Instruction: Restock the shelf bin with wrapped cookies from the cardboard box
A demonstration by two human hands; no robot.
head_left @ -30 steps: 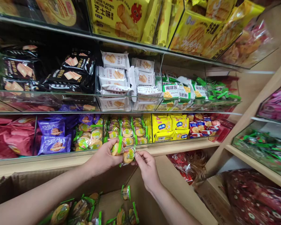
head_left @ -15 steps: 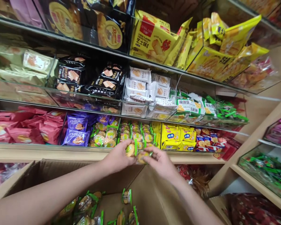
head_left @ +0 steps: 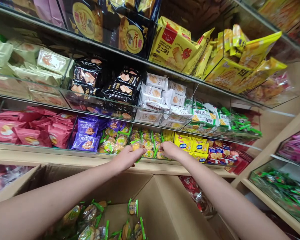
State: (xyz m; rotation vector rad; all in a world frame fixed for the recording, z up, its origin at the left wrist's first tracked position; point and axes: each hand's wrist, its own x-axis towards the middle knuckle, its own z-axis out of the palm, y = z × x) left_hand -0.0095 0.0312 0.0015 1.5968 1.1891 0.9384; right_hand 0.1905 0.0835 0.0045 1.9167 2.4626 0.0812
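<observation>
My left hand [head_left: 128, 157] grips a round cookie in a clear and green wrapper [head_left: 137, 145] between thumb and fingers, in front of the lowest shelf bin. At that bin's right part, my right hand [head_left: 172, 150] has its fingers curled around a wrapped cookie [head_left: 160, 154], which they partly cover. Stacks of the same wrapped cookies [head_left: 148, 144] stand between the two hands. Below my forearms an open cardboard box [head_left: 125, 185] holds several more loose wrapped cookies [head_left: 90, 213].
Glass fronts edge the shelves. Purple packets [head_left: 86, 141] lie left of the cookies, yellow packets [head_left: 183, 142] to the right. White packets [head_left: 152, 91] fill the shelf above, and a glass shelf edge [head_left: 115, 111] overhangs the lowest bins. Another shelf unit [head_left: 277, 203] stands at right.
My right hand has moved away from the left, up and forward into the bin with its cookie. My left hand stays near the shelf with its cookie. The view has shifted slightly.
</observation>
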